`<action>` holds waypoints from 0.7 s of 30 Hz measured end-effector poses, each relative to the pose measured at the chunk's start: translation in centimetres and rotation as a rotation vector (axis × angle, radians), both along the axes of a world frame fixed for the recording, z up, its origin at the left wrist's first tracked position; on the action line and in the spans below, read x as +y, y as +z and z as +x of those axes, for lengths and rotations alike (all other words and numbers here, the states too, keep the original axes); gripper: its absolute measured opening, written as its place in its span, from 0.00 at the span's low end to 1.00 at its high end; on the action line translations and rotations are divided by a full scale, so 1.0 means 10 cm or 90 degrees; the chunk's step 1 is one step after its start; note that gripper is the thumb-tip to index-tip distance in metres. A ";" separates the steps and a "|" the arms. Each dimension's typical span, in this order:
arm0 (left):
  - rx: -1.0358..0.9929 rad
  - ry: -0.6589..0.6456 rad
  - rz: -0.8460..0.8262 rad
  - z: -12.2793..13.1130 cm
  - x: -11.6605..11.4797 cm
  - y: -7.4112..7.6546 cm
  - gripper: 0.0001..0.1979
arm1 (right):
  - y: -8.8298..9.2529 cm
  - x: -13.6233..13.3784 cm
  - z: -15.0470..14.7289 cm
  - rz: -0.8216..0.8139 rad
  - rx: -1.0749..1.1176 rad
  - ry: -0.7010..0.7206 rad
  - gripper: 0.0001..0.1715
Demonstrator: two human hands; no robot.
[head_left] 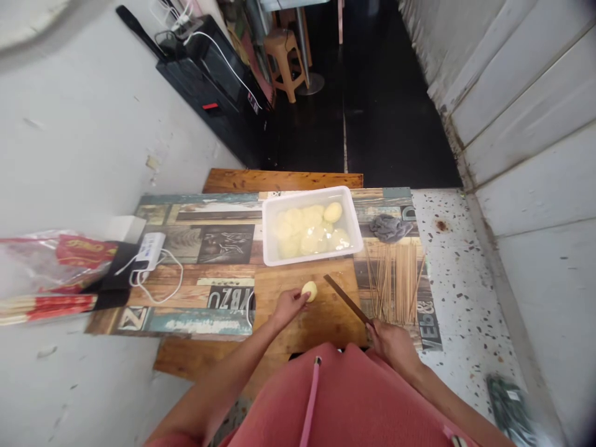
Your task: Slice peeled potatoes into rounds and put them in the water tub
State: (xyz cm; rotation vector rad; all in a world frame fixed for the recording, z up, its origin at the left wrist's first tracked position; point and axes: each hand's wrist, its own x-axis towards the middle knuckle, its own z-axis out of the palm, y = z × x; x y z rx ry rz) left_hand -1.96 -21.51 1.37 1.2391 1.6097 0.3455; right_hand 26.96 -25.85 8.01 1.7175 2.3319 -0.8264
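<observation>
A small peeled potato (310,290) is pinched in the fingers of my left hand (291,307), over the wooden cutting board (284,332). My right hand (392,343) is closed around the handle of a knife (345,298), whose blade slants up and left across the board, apart from the potato. Just beyond the board stands a white plastic tub (266,231) of water with several peeled potatoes (311,230) in it. To the right of the board lies a spread of thin wooden skewers (399,282).
A crumpled grey cloth (390,228) lies behind the skewers. On the left are a white power strip (151,248) with its cable and a plastic bag with red print (86,251). Beyond the patterned table (186,214) stand a wooden bench (284,180), a black cabinet (209,87) and a stool (284,59).
</observation>
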 end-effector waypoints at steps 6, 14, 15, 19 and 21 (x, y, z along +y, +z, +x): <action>0.007 0.043 0.016 0.19 0.00 0.05 0.15 | -0.04 0.06 -0.15 -0.017 -0.014 0.020 0.19; 0.062 -0.184 0.181 0.18 0.18 0.19 0.09 | -0.07 0.12 -0.18 -0.046 -0.020 0.016 0.19; 0.063 -0.178 0.185 0.18 0.21 0.18 0.09 | -0.07 0.13 -0.18 -0.051 -0.024 0.018 0.18; 0.064 -0.133 0.170 0.18 0.23 0.16 0.08 | -0.07 0.14 -0.19 -0.066 -0.032 0.018 0.18; 0.064 -0.086 0.099 0.19 0.20 0.16 0.05 | -0.07 0.15 -0.19 -0.070 -0.036 0.014 0.19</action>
